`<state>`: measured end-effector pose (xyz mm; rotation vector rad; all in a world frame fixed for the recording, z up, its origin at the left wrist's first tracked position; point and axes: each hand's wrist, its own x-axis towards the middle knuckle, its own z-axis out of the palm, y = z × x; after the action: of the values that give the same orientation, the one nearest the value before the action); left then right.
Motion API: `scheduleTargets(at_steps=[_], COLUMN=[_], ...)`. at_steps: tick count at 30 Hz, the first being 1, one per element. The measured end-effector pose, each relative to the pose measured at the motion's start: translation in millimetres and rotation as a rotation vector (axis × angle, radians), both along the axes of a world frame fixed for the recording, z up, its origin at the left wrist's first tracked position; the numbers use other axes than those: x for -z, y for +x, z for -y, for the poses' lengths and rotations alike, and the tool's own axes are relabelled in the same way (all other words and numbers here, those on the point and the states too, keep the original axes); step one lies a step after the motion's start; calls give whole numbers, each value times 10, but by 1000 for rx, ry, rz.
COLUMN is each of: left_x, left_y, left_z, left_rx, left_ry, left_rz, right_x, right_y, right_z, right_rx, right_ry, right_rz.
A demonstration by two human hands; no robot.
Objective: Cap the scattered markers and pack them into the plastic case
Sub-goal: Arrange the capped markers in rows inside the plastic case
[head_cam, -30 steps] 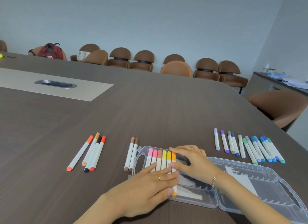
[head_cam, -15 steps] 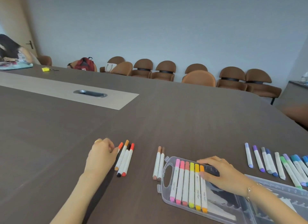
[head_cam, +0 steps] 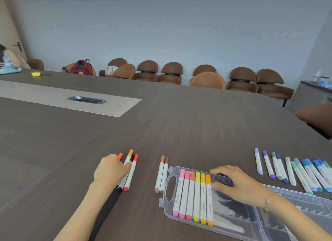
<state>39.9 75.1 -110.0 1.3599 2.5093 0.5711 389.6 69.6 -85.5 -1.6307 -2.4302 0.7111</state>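
An open clear plastic case (head_cam: pixel 237 222) lies at the lower right with several capped pink, yellow and orange markers (head_cam: pixel 195 196) in its left half. My right hand (head_cam: pixel 233 184) rests on the case beside those markers, fingers spread flat. My left hand (head_cam: pixel 111 170) lies over a small group of orange, red and black markers (head_cam: pixel 130 170) on the table, fingertips curled onto them. Two brown markers (head_cam: pixel 161 174) lie between that group and the case. A row of several purple, grey, blue and green markers (head_cam: pixel 294 170) lies at the right.
The dark wooden table (head_cam: pixel 179 126) has a pale centre strip with a metal cable port (head_cam: pixel 87 99). Brown chairs (head_cam: pixel 206 79) line the far wall; a red backpack (head_cam: pixel 80 67) sits on one. A person is seated at the far left.
My left hand left the case and reached left to the orange and red markers, then closed further onto them. The view swung left. My right hand stayed on the case.
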Motion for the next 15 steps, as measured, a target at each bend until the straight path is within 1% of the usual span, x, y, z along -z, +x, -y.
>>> scheduleTargets(at_steps=[3,5,6,8,9,11,12,13,15], left_x=[-50,-181,-274,-490,-563,-597,-562,-490,-354], left_y=[-34,-2,73,376,588,1059,1285,1470,1722], left_z=[16,106,173,329,391,492,522,532,548], left_rx=[0,17,50,167,248,443,532,598,672], left_ry=[11,97,152,218,226,202,178,157,140], left_rz=[66,162,226,345,413,525,567,607,666], right_x=[-19,-60,-89,-163,-207,-291,-321,-331,-309], right_y=[25,28,21,-22,-57,-146,-183,-203,-200], right_z=[-10,-2,6,21,29,65,84,97,119], right_rx=[33,78,105,152,162,151,146,151,182], right_ry=[47,102,135,171,150,30,-25,-50,-62], right_rz=[3,-63,-128,-310,-421,-654,-736,-775,-791])
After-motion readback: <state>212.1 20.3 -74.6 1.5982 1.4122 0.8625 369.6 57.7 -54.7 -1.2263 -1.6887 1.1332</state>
